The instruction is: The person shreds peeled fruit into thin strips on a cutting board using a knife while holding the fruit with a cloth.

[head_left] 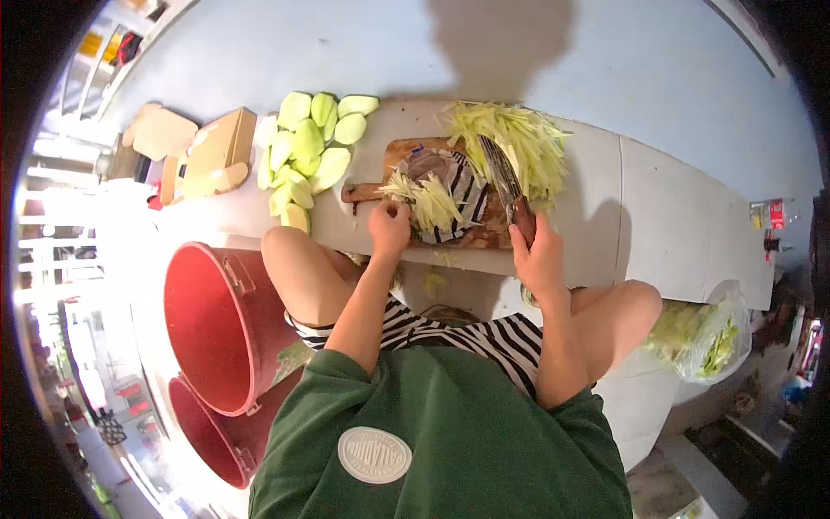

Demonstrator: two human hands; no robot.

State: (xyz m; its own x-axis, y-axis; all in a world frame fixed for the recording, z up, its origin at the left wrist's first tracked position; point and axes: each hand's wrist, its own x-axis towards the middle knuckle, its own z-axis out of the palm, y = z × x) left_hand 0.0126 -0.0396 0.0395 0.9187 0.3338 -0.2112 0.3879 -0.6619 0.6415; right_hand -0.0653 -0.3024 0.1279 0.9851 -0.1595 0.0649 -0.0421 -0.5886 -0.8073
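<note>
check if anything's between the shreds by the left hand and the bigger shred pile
Yes: the knife, held in the right hand, crosses the line from these shreds to the bigger pile. Part of the striped cloth also lies between them.

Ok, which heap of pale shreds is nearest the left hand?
The smaller heap on the striped cloth, close beside the left hand; the bigger heap lies beyond the knife.

dark green short-sleeved shirt (493, 432), whitish oval badge (374, 455), lettering (380, 451) hard to read; black-and-white striped shorts (510, 342)
</note>
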